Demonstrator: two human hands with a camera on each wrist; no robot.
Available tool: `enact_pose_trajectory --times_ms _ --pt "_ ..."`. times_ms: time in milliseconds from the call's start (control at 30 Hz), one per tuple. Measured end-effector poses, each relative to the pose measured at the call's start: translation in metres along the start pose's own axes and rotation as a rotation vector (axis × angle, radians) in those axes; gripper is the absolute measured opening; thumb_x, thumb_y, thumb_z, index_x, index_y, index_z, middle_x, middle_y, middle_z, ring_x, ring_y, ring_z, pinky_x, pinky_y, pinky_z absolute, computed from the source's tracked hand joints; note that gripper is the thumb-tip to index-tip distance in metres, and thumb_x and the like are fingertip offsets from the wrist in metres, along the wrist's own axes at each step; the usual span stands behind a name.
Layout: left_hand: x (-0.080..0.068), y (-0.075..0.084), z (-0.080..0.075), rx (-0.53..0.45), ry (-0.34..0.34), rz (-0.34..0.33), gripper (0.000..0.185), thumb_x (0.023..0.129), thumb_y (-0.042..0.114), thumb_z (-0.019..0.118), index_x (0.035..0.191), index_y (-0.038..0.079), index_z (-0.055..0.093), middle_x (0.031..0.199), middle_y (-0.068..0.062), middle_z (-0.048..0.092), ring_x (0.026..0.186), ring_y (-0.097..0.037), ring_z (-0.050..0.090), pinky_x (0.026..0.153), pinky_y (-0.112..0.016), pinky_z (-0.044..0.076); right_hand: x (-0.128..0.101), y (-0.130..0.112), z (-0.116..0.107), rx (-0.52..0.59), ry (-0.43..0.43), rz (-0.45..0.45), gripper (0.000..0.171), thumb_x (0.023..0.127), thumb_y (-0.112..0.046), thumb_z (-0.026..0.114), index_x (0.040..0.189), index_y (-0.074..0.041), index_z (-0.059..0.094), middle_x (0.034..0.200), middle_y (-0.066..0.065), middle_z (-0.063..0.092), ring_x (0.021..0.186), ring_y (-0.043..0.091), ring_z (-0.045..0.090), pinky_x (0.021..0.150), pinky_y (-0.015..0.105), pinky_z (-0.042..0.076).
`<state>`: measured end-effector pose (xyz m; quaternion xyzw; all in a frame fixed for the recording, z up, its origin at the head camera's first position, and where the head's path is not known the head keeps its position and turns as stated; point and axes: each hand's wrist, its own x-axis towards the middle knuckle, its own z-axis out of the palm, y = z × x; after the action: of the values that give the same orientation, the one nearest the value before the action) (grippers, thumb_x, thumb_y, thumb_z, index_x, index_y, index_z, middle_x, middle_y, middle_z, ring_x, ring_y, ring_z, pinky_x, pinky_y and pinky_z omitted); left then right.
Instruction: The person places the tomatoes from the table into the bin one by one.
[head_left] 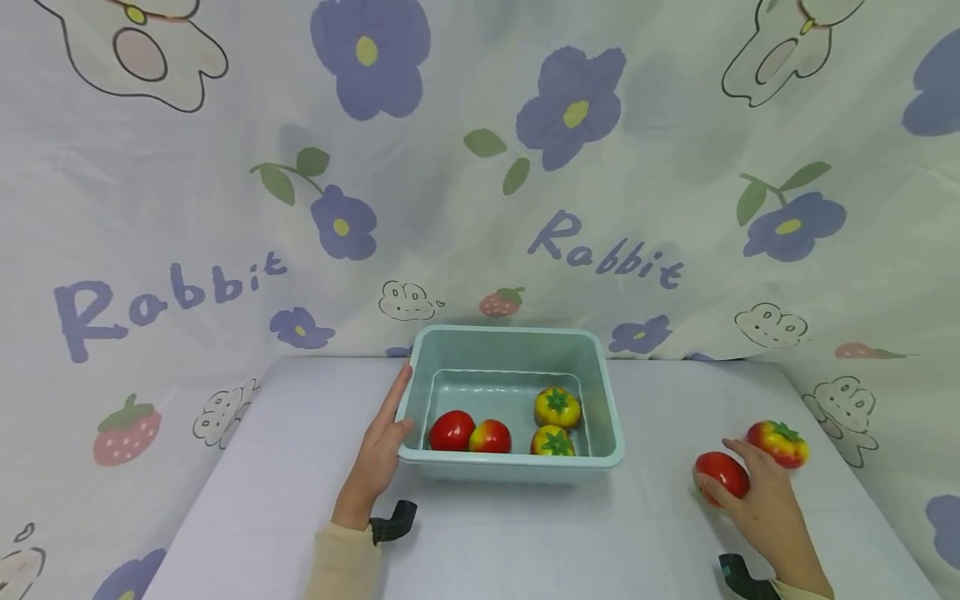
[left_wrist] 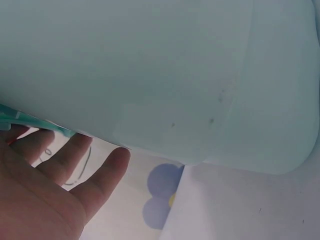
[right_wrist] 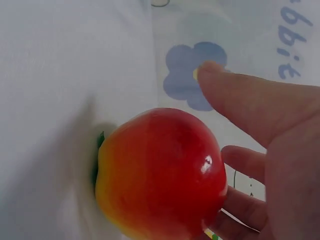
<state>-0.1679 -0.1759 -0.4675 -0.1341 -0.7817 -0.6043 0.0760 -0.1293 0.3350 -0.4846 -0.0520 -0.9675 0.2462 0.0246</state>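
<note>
A pale green plastic basin (head_left: 510,473) stands on the table. My left hand (head_left: 377,454) rests against its left side with fingers extended along the rim; in the left wrist view those fingers (left_wrist: 105,180) lie by the basin's wall. At the right, my right hand (head_left: 768,504) spreads around a red and yellow tomato (head_left: 722,477). In the right wrist view the thumb stands off from this tomato (right_wrist: 162,175), while the other fingers lie behind it. Its green leafy end faces the table. Just beyond the hand sits another red-yellow tomato (head_left: 780,443), leaves up.
Inside the basin lie several tomatoes: a red one (head_left: 452,431) and a red-yellow one (head_left: 491,436) at the left, two yellow ones (head_left: 557,407) with green leaves at the right. A printed cloth (head_left: 450,208) hangs behind the white table (head_left: 525,542).
</note>
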Motion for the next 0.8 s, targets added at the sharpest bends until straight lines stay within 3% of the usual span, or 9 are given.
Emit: enact_pose_trajectory --times_ms 367,800 --pt "-0.0002 0.0014 0.0006 -0.015 -0.003 0.016 0.070 0.096 -0.003 0.032 0.162 0.017 0.020 0.168 0.004 0.016 0.154 -0.019 0.012 0.118 -0.062 0.016 0.0050 0.0037 0.0021 0.014 -0.171 0.117 0.103 0.073 -0.047 0.087 0.144 0.007 0.035 0.137 0.040 0.033 0.118 0.059 0.035 0.085 0.068 0.050" --pt "-0.0006 0.0014 -0.0001 -0.014 -0.003 0.017 0.069 0.097 -0.003 0.032 0.162 0.018 0.020 0.167 0.005 0.017 0.154 -0.018 0.012 0.119 -0.059 0.015 0.0059 0.0028 0.0038 0.026 -0.209 0.151 0.103 0.073 -0.044 0.087 0.145 0.009 0.035 0.135 0.039 0.041 0.116 0.057 0.042 0.086 0.066 0.052"
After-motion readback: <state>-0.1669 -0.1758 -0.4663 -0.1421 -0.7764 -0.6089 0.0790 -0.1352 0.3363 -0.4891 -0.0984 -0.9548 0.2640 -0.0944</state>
